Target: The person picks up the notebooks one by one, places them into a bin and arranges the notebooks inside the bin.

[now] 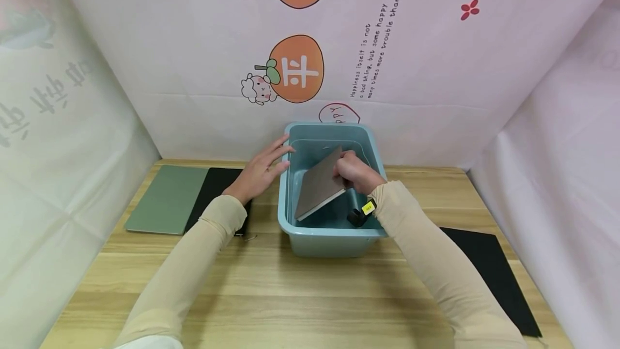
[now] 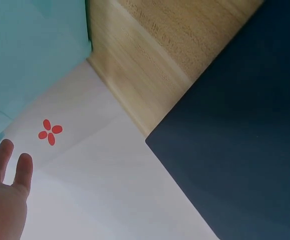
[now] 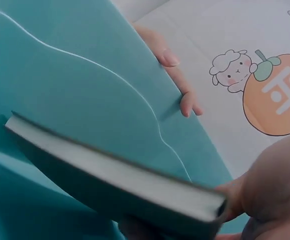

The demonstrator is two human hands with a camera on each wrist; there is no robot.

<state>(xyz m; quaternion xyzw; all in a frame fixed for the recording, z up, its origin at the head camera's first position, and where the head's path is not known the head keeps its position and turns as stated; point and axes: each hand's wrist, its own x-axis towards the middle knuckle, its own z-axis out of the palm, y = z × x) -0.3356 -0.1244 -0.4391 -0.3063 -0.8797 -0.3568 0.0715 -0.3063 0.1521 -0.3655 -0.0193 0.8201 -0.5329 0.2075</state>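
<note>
My right hand grips a grey-brown hardcover book by its right side. The book is tilted inside a light blue plastic bin. In the right wrist view the pale page edges of the book face the camera, with the right hand at one end. My left hand has its fingers spread, fingertips at the bin's left rim. Those same fingers show over the rim in the right wrist view, and part of the left hand is hidden behind the wall.
Left of the bin lie a green book and a black book, partly under my left arm. A flat black item lies at the right, partly behind my right sleeve. Printed white cloth hangs behind the wooden table and at both sides.
</note>
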